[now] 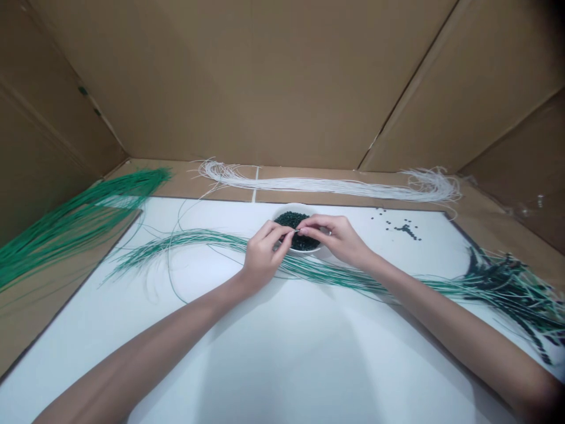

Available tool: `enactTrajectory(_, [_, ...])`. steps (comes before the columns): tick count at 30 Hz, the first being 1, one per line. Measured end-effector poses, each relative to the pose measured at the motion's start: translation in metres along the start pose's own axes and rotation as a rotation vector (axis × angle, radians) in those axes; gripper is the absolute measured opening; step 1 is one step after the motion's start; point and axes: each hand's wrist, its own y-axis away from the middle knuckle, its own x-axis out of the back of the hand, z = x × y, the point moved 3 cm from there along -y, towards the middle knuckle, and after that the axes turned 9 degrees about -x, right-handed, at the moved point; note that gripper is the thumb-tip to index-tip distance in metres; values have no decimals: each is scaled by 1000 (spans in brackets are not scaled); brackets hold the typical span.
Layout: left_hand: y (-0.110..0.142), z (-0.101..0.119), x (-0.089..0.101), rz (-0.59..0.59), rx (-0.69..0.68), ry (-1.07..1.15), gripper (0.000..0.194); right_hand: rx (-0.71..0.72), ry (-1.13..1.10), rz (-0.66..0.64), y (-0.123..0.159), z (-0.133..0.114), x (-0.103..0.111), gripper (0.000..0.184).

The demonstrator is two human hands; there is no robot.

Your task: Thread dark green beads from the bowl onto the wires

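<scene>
My left hand [265,250] is closed in a pinch on a thin strand [296,231], of which only a short pale piece shows at the fingertips. Meeting it from the other side, my right hand [338,238] also pinches with thumb and forefinger; what lies in that pinch is too small to make out. Both hands are over a white bowl [304,252] full of small dark green beads [291,221]. Beneath my wrists, a long bundle of green and white strands [324,272] runs across the white board.
Dark beads cluster at the bundle's right end [507,282]. Loose dark beads [406,228] lie on the white board [282,353], right of the bowl. White strands [331,185] stretch along the back. Green strands [88,206] lie at left. Cardboard walls [247,76] enclose the back and sides.
</scene>
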Motion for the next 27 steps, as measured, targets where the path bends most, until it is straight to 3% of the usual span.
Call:
enactTrajectory(9, [0, -2, -1, -4, 35, 22, 10, 47, 57, -23, 0, -2, 0, 25])
enactTrajectory(16, [-1, -2, -1, -3, 40, 29, 10, 37, 340, -121, -10, -5, -3, 16])
enactTrajectory(22, [-1, -3, -2, -4, 62, 38, 11, 34, 92, 24, -7, -11, -1, 16])
enactTrajectory(27, [0, -3, -2, -19, 92, 62, 12, 24, 54, 32, -5, -10, -1, 11])
